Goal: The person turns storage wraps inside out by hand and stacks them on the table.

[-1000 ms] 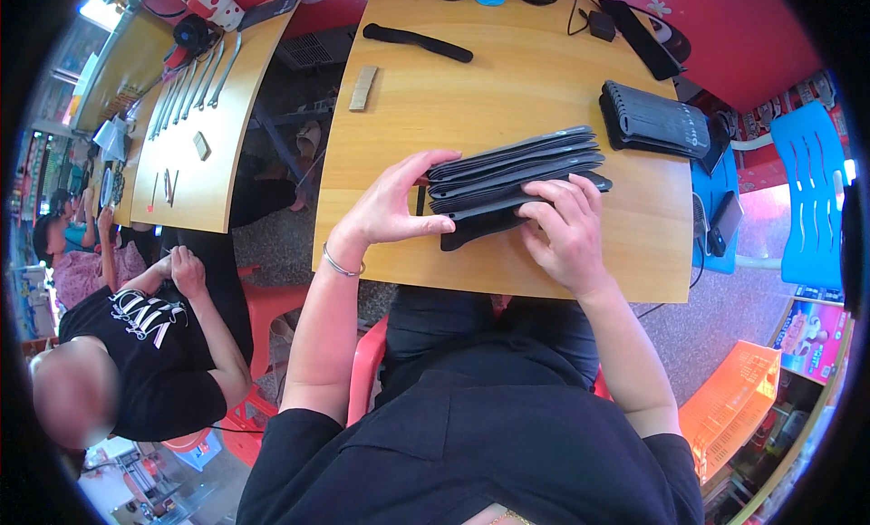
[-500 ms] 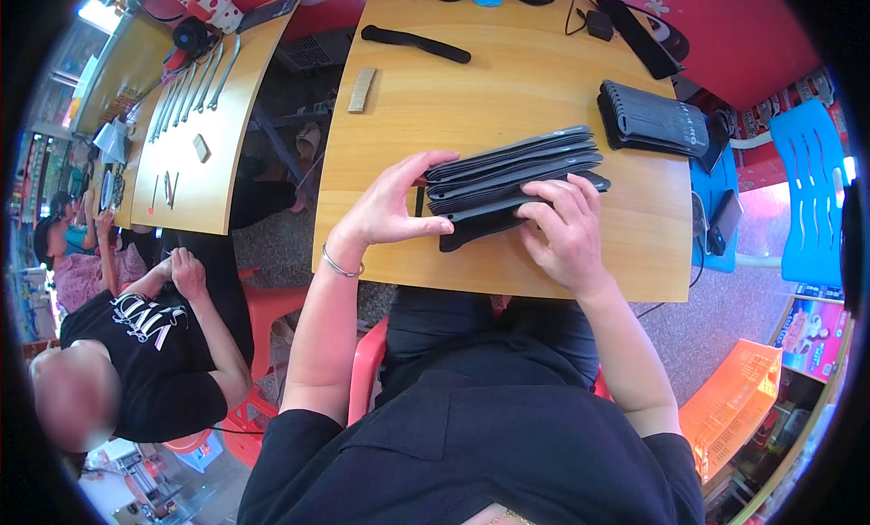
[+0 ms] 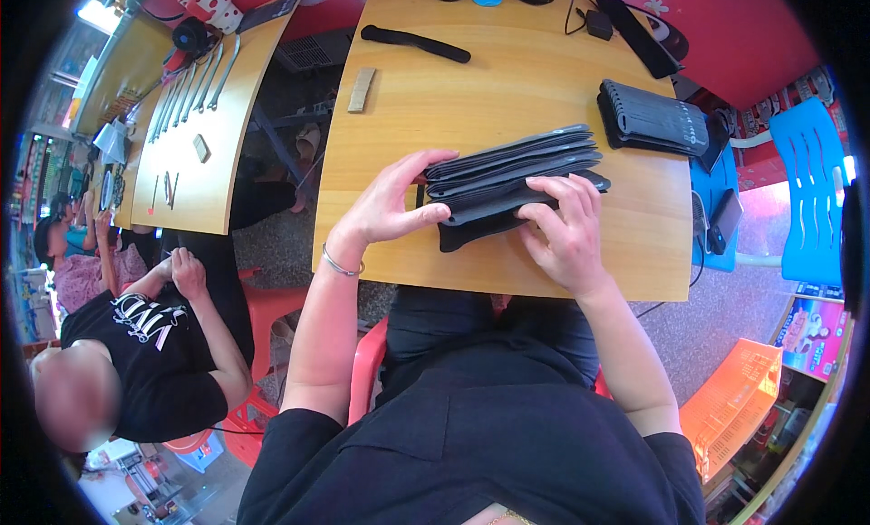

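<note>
One stack of dark flat sleeves [image 3: 512,176] lying near the front edge of the wooden bench [image 3: 507,81], gripped from both ends. Left hand [image 3: 390,208] clamped on the stack's left end, fingers curled over top. Right hand [image 3: 564,235] pressed on the lower right, fingers closed round the bottom sleeve. One second dark stack [image 3: 652,119] well apart at the right. One black strip [image 3: 415,43] and one small wooden block [image 3: 362,89] farther back.

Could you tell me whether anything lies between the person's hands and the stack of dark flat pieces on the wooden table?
Nothing visible does: the left hand and right hand already rest on the stack of dark flat pieces.
</note>
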The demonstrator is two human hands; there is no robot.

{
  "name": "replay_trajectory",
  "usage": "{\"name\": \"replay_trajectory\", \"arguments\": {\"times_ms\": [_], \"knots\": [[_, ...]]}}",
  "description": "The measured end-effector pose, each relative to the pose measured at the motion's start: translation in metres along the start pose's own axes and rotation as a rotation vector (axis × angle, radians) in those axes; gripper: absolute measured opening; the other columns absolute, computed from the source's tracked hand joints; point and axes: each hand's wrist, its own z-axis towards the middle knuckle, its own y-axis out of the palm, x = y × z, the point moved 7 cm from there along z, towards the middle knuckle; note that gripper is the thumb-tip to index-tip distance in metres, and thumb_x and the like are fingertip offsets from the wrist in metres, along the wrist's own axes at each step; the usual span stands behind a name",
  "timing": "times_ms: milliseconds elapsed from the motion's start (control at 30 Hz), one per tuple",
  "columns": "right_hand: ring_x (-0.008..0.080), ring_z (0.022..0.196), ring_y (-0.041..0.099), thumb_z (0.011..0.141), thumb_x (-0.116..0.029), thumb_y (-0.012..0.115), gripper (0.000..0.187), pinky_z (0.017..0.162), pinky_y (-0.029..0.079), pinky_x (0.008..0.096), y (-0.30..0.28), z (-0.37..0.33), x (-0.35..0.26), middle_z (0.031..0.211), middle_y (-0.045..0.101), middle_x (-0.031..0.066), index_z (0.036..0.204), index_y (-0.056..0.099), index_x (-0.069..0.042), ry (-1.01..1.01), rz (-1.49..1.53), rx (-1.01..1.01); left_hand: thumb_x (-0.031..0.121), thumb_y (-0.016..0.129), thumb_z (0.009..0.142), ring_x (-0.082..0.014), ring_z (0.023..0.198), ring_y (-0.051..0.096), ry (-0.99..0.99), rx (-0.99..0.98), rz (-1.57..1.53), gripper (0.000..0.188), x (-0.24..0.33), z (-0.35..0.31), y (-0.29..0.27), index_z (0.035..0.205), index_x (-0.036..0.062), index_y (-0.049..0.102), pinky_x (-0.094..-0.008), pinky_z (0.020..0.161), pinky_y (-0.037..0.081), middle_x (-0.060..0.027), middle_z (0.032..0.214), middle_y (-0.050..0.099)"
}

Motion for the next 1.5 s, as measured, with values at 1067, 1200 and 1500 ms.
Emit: {"name": "replay_trajectory", "arguments": {"times_ms": [1067,1200,1500], "knots": [[0.0203,0.112,0.053,0.063,-0.009,0.077,0.035,0.103,0.034,0.044,-0.001,-0.0026,-0.0003,0.114,0.059,0.0,0.094,0.065,-0.017,0.012,-0.054,0.018,0.042,0.074,0.075,-0.0285,0.117,0.055,0.007,0.027,0.033,0.073,-0.0015,-0.0014,0.0002,0.134,0.0038,0.05,-0.0381,0.095,0.045,-0.0144,0.128,0.057],[0.0205,0.112,0.053,0.062,-0.009,0.077,0.034,0.103,0.033,0.0442,-0.0028,-0.0023,0.0022,0.114,0.059,0.0004,0.093,0.064,-0.017,0.01,-0.038,0.036,0.041,0.073,0.078,-0.0283,0.117,0.055,0.016,0.02,0.026,0.071,0.0013,-0.0003,0.0007,0.133,0.0036,0.05,-0.0381,0.095,0.045,-0.0145,0.128,0.057],[0.0209,0.111,0.053,0.062,-0.01,0.078,0.032,0.103,0.033,0.0441,-0.0036,0.0002,0.0036,0.114,0.059,0.0005,0.091,0.064,-0.016,0.013,-0.053,0.036,0.04,0.072,0.079,-0.0279,0.118,0.054,0.017,0.017,0.01,0.069,0.0022,-0.0012,0.0014,0.134,0.0037,0.05,-0.038,0.096,0.045,-0.0148,0.128,0.057]]}}
